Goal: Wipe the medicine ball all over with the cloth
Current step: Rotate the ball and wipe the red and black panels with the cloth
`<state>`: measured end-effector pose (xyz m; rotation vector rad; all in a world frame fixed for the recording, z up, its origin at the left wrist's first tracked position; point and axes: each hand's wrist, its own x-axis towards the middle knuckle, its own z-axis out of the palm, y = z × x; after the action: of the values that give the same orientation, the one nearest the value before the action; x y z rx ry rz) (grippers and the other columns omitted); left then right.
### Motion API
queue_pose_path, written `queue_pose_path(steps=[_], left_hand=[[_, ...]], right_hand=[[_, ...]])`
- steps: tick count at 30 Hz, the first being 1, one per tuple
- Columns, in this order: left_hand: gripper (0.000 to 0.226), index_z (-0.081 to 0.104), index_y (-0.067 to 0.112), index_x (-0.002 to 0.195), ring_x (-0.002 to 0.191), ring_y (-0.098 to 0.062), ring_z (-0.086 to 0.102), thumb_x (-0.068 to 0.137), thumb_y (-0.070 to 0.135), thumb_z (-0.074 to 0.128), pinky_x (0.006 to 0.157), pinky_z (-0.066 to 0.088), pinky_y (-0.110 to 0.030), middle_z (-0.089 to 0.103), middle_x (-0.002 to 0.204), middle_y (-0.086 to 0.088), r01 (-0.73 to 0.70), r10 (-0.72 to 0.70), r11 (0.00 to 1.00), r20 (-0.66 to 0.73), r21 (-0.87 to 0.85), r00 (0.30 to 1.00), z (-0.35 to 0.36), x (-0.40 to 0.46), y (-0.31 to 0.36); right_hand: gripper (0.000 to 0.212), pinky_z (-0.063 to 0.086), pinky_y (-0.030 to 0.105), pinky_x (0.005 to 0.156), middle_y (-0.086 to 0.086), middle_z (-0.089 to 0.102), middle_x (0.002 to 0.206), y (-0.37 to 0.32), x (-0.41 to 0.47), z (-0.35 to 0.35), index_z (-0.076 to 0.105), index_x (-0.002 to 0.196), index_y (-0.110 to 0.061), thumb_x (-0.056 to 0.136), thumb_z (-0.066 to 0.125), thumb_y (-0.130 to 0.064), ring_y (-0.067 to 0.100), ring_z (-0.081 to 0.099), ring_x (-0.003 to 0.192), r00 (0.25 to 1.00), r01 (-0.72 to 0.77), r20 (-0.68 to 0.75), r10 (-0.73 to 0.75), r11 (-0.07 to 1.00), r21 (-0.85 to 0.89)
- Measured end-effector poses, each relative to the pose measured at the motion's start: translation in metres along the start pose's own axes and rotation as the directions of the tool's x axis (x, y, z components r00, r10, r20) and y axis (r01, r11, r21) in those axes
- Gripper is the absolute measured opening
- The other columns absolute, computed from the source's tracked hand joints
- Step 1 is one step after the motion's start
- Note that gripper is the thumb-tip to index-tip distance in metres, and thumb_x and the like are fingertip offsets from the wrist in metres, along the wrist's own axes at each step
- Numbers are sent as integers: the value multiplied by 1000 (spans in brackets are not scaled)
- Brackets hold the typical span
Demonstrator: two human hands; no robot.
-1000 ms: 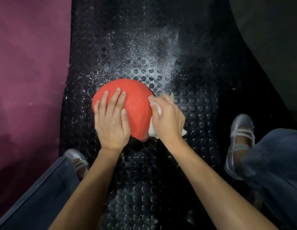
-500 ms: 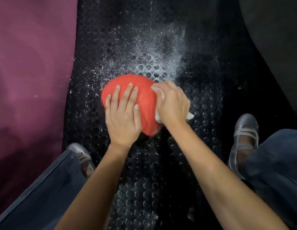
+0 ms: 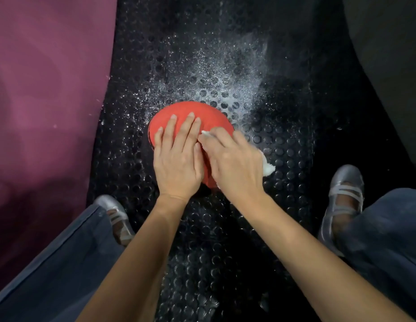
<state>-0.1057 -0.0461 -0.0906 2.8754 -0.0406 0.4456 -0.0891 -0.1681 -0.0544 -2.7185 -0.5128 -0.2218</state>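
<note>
On black studded rubber flooring, between two silver strapped shoes: one red medicine ball, round, no long axis or facing to tell. Left hand flat on top, fingers straight and spread. Right hand curled around one white cloth, pressing it to the ball's right side. White powder scattered beyond. Maroon mat alongside, left. Two dark blue trouser legs.

The medicine ball looks matt red with a fine rough grain. The cloth is soft white fabric; the floor mat is glossy black studded rubber dusted with white powder
</note>
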Motion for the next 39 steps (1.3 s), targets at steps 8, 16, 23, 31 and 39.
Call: queue_pose_path(steps=[8, 16, 23, 31, 39], left_hand=[[48, 54, 7, 136, 137, -29, 39, 98, 24, 29, 114, 24, -45, 52, 143, -5, 33, -33, 999, 13, -20, 999, -1, 2, -1], [49, 52, 8, 138, 138, -30, 37, 97, 23, 28, 115, 23, -45, 51, 144, -6, 14, -14, 999, 22, -30, 1000, -3, -5, -6], [50, 52, 8, 137, 139, -28, 36, 98, 23, 26, 116, 20, -43, 50, 144, -5, 58, -57, 997, 5, -49, 998, -4, -4, -9], [49, 52, 8, 137, 138, -29, 37, 96, 22, 29, 116, 20, -42, 50, 144, -6, 56, -56, 997, -1, -56, 998, -3, -10, -5], [49, 49, 8, 140, 141, -29, 32, 99, 25, 29, 117, 14, -41, 46, 148, -6, 135, -130, 988, 67, -79, 989, -7, 7, 2]], right_hand=[[21, 40, 28, 43, -4, 65, 90, -1, 12, 1, 70, 97, -22, 92, 50, -26, 21, 54, 69, 1000, 4, -20, -4, 1000, -1], [24, 40, 28, 69, -12, 63, 114, 38, 55, 15, 68, 110, -34, 98, 47, -32, 17, 60, 99, 931, -343, 193, 310, 923, 176], [16, 37, 21, 50, -9, 66, 99, 18, 12, 8, 71, 103, -28, 94, 57, -27, 18, 60, 77, 985, -171, 46, 165, 967, 187], [22, 32, 21, 64, -13, 63, 110, 28, 9, 14, 68, 111, -29, 96, 52, -28, 10, 59, 92, 912, -409, 128, 388, 862, 300], [22, 28, 18, 70, -17, 61, 121, 43, 24, 24, 66, 113, -35, 96, 52, -32, 8, 56, 106, 801, -598, 249, 544, 714, 364]])
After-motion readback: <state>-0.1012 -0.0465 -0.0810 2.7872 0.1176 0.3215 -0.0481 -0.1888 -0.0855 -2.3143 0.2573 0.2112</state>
